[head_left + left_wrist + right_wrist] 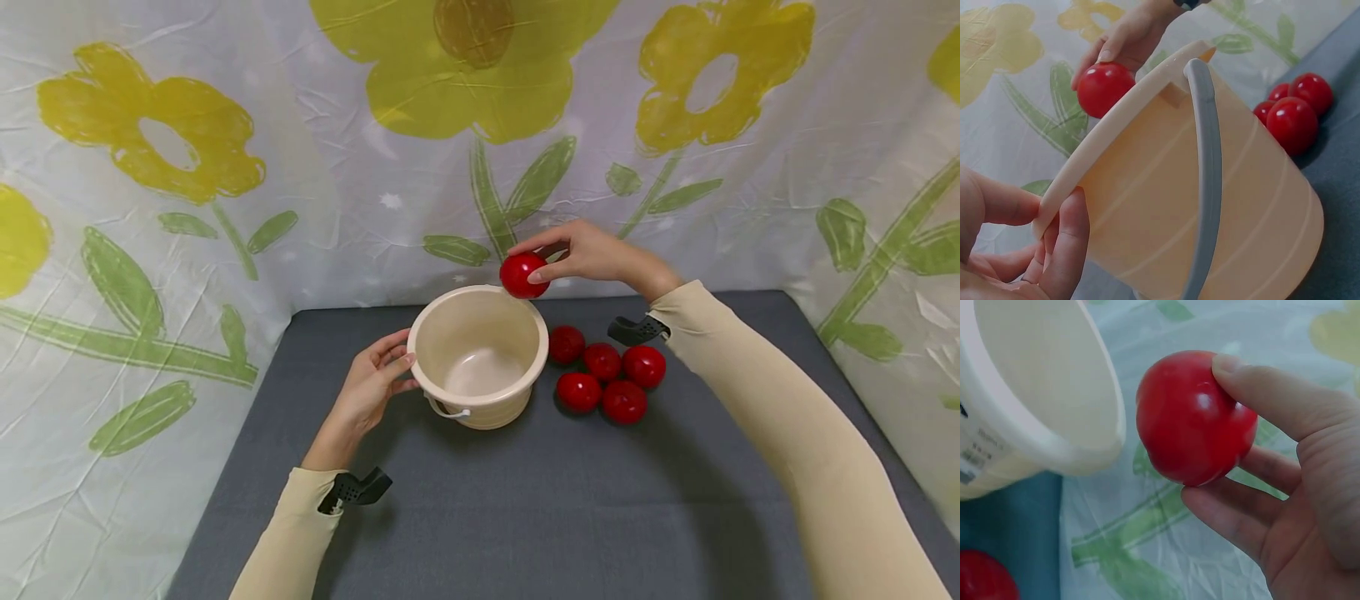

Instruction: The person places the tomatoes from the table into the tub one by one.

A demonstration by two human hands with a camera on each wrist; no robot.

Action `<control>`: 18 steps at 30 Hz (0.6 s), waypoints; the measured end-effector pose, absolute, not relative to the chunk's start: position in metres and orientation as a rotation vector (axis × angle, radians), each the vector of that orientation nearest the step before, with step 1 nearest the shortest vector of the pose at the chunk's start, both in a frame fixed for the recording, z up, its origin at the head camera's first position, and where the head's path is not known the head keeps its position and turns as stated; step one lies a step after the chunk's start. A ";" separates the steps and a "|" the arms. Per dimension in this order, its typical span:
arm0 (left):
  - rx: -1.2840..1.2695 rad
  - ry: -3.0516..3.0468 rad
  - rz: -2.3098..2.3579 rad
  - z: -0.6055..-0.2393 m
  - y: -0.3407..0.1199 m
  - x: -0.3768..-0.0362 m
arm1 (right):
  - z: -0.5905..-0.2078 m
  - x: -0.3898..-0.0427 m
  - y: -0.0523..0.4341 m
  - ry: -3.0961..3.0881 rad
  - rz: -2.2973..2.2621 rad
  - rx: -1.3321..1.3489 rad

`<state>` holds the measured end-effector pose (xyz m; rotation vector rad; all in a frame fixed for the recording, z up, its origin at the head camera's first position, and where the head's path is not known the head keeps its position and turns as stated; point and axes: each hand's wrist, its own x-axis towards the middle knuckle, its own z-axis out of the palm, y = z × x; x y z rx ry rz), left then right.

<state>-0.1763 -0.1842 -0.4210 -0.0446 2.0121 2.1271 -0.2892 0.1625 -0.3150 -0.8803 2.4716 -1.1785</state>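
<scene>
A cream bucket (480, 400) stands on the table, its inside bare in the head view. My left hand (372, 383) pinches its rim at the left, thumb on one side and fingers on the other, as the left wrist view shows. My right hand (588, 254) holds a glossy red round fruit (1194, 419) between thumb and fingers. In the head view the fruit overlaps the bucket's far right rim; in the right wrist view it is beside the rim, apart from it. The bucket's grey-white handle (1205, 169) hangs down its side.
Several more red fruits (602, 362) lie clustered on the dark grey tablecloth (525, 517), just right of the bucket. A curtain (352, 208) printed with yellow flowers hangs behind the table. Black wrist devices (356, 489) sit on both sleeves.
</scene>
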 end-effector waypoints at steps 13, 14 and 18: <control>-0.040 2.002 2.135 -0.420 -0.184 -0.176 | -0.322 -0.294 0.129 2.348 -1.190 -1.002; -0.041 2.001 2.137 -0.420 -0.184 -0.176 | -0.322 -0.294 0.126 2.339 -1.189 -1.010; -0.045 2.000 2.141 -0.420 -0.184 -0.176 | -0.322 -0.295 0.115 2.289 -1.200 -1.034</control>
